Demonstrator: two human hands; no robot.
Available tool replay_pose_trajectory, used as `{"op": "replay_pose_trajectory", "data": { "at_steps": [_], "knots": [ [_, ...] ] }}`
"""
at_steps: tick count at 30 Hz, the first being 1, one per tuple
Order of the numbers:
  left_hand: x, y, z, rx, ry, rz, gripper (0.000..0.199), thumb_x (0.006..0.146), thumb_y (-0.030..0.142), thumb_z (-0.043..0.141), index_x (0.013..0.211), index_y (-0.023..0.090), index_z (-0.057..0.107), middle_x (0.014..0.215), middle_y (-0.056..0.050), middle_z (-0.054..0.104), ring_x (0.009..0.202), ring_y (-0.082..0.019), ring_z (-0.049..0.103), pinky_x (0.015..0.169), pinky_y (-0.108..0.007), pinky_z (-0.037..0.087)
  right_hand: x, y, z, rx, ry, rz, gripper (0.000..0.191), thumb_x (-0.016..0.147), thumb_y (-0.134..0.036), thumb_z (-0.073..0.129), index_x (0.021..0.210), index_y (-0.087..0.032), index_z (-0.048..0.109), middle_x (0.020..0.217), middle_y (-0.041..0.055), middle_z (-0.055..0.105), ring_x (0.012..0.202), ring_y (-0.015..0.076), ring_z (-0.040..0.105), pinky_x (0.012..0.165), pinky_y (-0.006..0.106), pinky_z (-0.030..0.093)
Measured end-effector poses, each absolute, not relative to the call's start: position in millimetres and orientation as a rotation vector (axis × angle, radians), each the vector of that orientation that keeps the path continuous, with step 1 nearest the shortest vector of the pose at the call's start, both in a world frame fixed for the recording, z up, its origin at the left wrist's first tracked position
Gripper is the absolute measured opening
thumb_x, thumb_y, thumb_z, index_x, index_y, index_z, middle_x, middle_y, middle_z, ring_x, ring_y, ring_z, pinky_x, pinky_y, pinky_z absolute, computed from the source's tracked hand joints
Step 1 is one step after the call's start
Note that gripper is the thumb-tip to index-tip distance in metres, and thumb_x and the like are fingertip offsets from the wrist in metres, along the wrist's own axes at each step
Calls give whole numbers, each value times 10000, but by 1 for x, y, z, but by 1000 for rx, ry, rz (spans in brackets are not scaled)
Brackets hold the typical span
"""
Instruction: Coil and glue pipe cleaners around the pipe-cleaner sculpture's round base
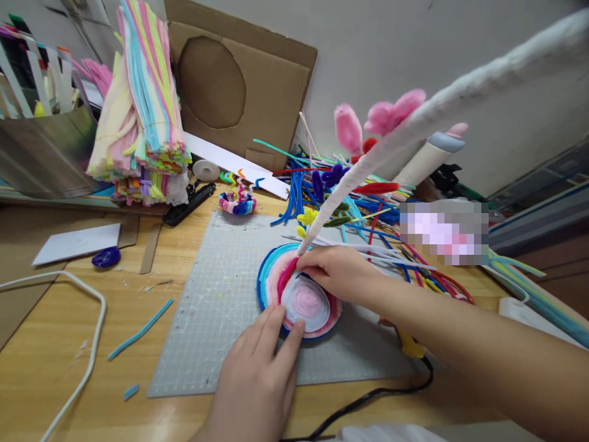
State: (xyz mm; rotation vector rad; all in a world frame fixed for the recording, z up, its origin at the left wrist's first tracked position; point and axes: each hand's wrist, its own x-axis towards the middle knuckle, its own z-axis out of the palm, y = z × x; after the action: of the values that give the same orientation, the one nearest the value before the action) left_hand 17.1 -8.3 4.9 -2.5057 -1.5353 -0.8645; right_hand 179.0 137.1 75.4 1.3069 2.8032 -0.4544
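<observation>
One wooden tabletop (172, 245), filling the lower frame. On it, centre, a grey cutting mat (197, 344) with a printed ruled grid; finer marks too small to read. Cardboard panel (276, 80) leaning at the back wall, upper centre, with a round cut-out. Metal container (46, 147), upper left: packed with upright pale strips (65, 80) and assorted coloured sticks, some cut off by the frame edge. White wrapped stem (501, 73) slants from mid-frame to the upper right corner, pink fuzzy petals (348, 127) beside it. Fuzzy-stick bundles (151, 80) just right of the container: pink, yellow, pale blue. A pixelated patch (444, 233) at right, contents hidden. Fuzzy ringed disc (306, 302) on the mat, just right of frame centre: dark blue rim, then light blue, pinks, a whitish round with pink middle. Left hand (257, 365) wide, fingers spread, fingertips resting on the disc's lower left. Right hand (338, 270) narrow, thumb and forefinger together at the disc's upper part, near the stem's foot; cannot tell whether anything is pinched. Small multicoloured woven ring (238, 204) behind the mat, curled tips rising from it. Dark blue round piece (106, 257), left: faint marking, illegible. Smallest, a short blue offcut (131, 392), lower left.
</observation>
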Motion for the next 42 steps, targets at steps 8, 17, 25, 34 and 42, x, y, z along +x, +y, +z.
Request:
{"op": "replay_pose_trajectory", "data": {
  "at_steps": [8, 17, 25, 34, 42],
  "knots": [
    [18, -8, 5, -2493, -1546, -856, 409, 776, 59, 472, 1152, 146, 609, 1231, -207, 556, 1075, -333, 590, 734, -455, 588, 182, 136, 72, 1314, 2801, -443, 249, 869, -181, 494, 950, -281, 708, 1041, -25, 726, 938, 189, 663, 787, 274, 458],
    [17, -8, 5, -2503, -1547, -830, 425, 772, 68, 468, 1166, 155, 604, 1237, -201, 558, 1073, -324, 594, 746, -443, 587, 184, 128, 73, 1252, 2787, -296, 235, 866, -170, 521, 949, -266, 720, 997, 1, 723, 866, 165, 658, 688, 250, 425],
    [17, -10, 2, -2518, -1570, -817, 440, 776, 72, 475, 1190, 165, 592, 1260, -193, 546, 1089, -326, 581, 761, -453, 581, 186, 104, 66, 1335, 2873, -222, 253, 887, -180, 509, 1061, -208, 691, 1022, 67, 686, 965, 186, 622, 829, 285, 438],
    [15, -11, -1, -2543, -1544, -775, 425, 806, 84, 494, 1214, 170, 573, 1281, -153, 548, 1155, -321, 525, 833, -461, 550, 183, 87, 47, 1570, 2894, -180, 230, 893, -174, 521, 1063, -190, 674, 949, 61, 663, 925, 193, 583, 818, 293, 407],
    [13, -13, 11, -2553, -1616, -848, 395, 873, 120, 462, 1261, 166, 516, 1208, -118, 601, 1099, -241, 545, 902, -418, 484, 184, 83, 36, 1606, 2931, -49, 196, 908, -186, 501, 1019, -200, 662, 932, 48, 650, 864, 207, 554, 751, 327, 359]
  ]
}}
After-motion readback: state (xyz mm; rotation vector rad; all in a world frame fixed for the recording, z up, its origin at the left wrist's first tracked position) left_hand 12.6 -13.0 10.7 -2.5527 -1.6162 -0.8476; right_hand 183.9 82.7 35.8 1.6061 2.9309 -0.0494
